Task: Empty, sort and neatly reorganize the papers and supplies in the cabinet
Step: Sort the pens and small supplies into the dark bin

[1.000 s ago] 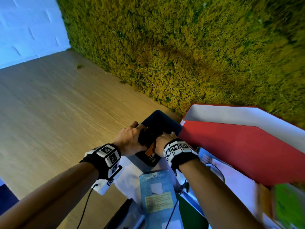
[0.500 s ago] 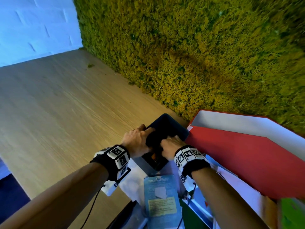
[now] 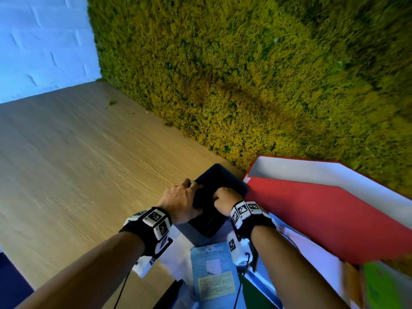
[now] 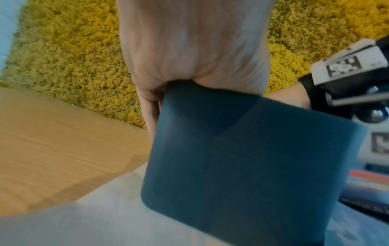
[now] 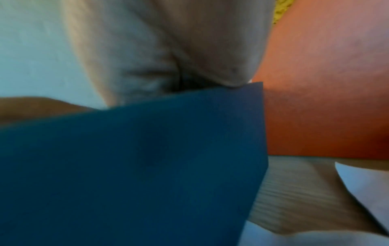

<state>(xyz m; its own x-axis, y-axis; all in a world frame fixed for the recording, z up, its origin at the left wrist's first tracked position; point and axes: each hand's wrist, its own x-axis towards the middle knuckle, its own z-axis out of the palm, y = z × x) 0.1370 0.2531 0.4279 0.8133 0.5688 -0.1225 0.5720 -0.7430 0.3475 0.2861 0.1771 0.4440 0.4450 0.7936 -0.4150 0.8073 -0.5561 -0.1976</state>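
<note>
- The dark blue box (image 3: 219, 204) stands upright on the wooden table (image 3: 73, 166), just beside the open red file box (image 3: 323, 210) and close to the moss wall (image 3: 245, 74).
- Its long axis runs away from the person toward that wall, tilted a little to the right.
- The left hand (image 3: 180, 202) curls over the box's left rim; in the left wrist view the fingers fold over the top edge of the blue wall.
- The right hand (image 3: 224, 198) curls over the right rim, next to the red file box.
- Both hands clamp the same box from opposite sides, about equally near; neither leads.
- White papers (image 3: 169, 266) and a light blue packet (image 3: 214, 275) lie just in front of the box, toward the person.
- Any shift of the box looks freest leftward, over bare table.
</note>
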